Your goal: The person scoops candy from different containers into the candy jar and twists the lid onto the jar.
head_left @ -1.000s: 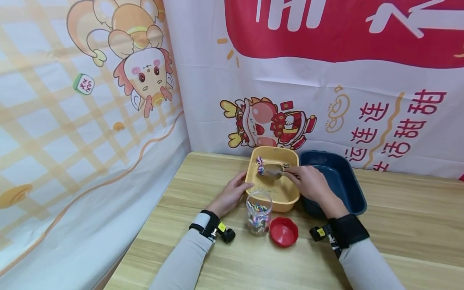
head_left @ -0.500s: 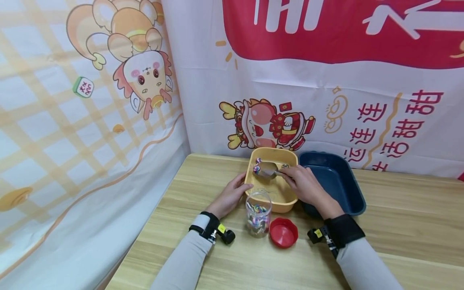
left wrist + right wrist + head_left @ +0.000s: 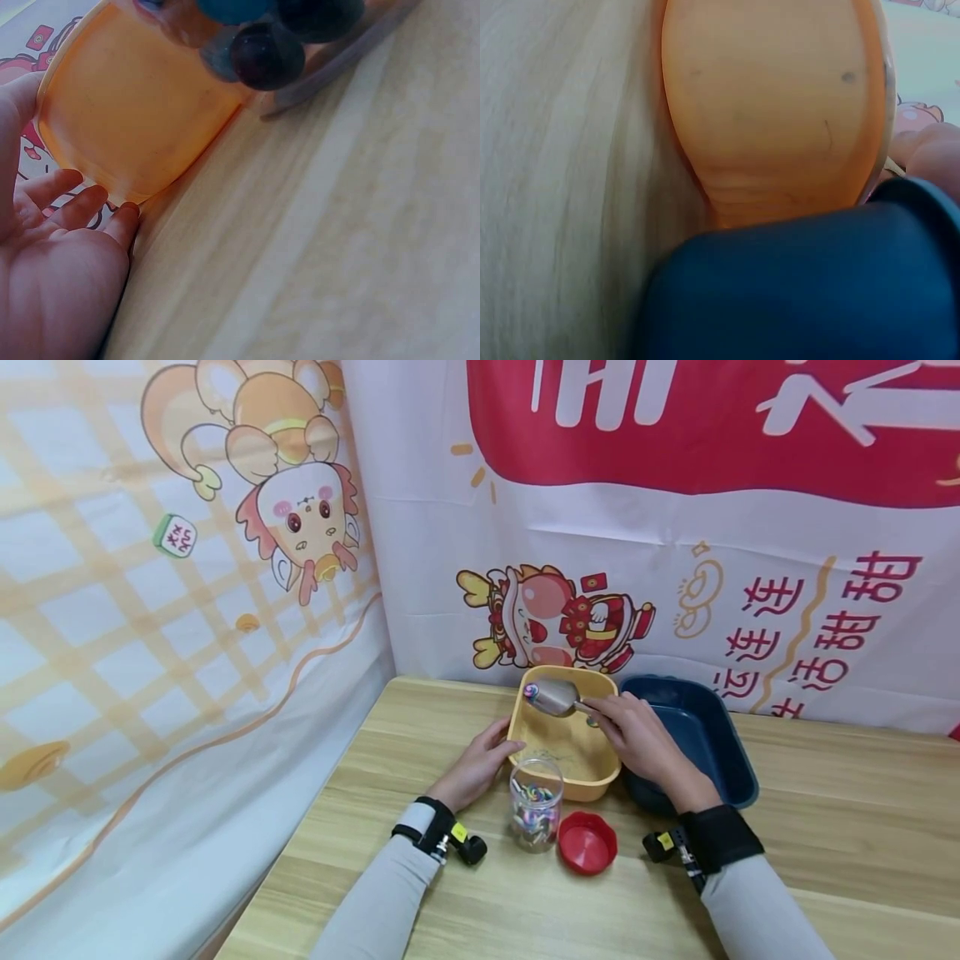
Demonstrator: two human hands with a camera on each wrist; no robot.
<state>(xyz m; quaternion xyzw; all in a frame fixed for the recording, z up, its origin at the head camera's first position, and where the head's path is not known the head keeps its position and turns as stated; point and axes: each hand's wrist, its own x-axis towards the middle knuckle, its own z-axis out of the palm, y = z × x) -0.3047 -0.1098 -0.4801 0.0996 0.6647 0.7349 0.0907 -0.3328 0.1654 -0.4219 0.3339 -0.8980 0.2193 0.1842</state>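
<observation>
My right hand (image 3: pixel 636 737) grips the handle of a metal scoop (image 3: pixel 555 698), which is raised over the yellow tub (image 3: pixel 570 758). A swirl-patterned candy-like piece (image 3: pixel 531 692) shows at the scoop's tip. Another small piece (image 3: pixel 592 721) lies in the tub near my right fingers. With its thumb over the rim, my left hand (image 3: pixel 478 762) holds the tub's left side; its fingers (image 3: pixel 79 206) lie along the outer wall in the left wrist view. Only a blurred bit of the right hand (image 3: pixel 934 159) appears in the right wrist view.
An uncovered clear jar (image 3: pixel 536 822) of several colourful pieces stands in front of the tub. Beside it lies a red lid (image 3: pixel 587 843). A dark blue tub (image 3: pixel 738 772) adjoins the yellow one on the right. Printed cloth (image 3: pixel 420 568) hangs behind and at the left.
The scoop has swept left under the swirl pieces and risen within the yellow tub, now carrying at least one at its tip. The left hand stays on the rim.
</observation>
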